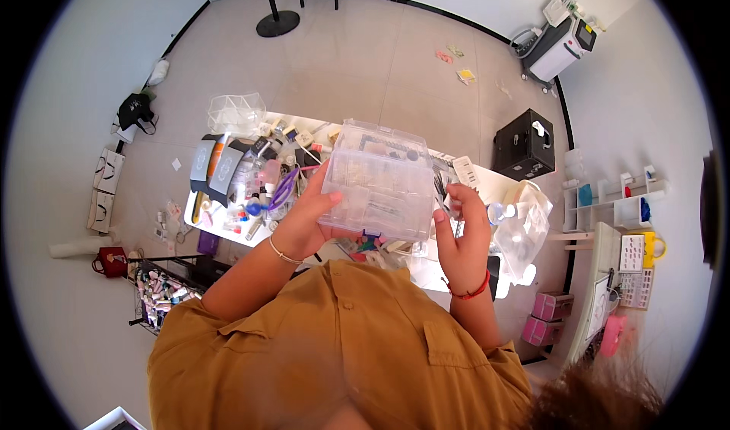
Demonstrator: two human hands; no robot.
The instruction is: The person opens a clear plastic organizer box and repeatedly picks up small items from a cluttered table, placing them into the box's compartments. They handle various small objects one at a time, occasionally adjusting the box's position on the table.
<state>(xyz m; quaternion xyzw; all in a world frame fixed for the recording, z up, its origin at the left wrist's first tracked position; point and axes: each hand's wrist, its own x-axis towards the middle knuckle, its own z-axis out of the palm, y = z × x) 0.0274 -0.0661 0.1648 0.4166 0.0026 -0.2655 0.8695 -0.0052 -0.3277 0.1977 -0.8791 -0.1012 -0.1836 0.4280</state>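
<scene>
My left hand (312, 212) grips the left side of a transparent plastic compartment box (379, 193), its thumb lying over the top. The box is held up above a cluttered white table (502, 179). Small contents show dimly through the plastic, too blurred to name. Just right of the box is my right hand (463, 230), thumb and forefinger curled toward each other. Thin dark and silvery items (442, 187) lie by those fingertips; whether any is pinched cannot be made out. Behind the box, part of the tabletop is hidden.
Grey curved cases (226, 170), a purple looped item (283, 189), bottles and a white wire basket (236, 113) crowd the table's left. At its right lies a transparent plastic bag (522, 230). A black case (524, 145) stands beyond; a rack of bottles (162, 293) is at lower left.
</scene>
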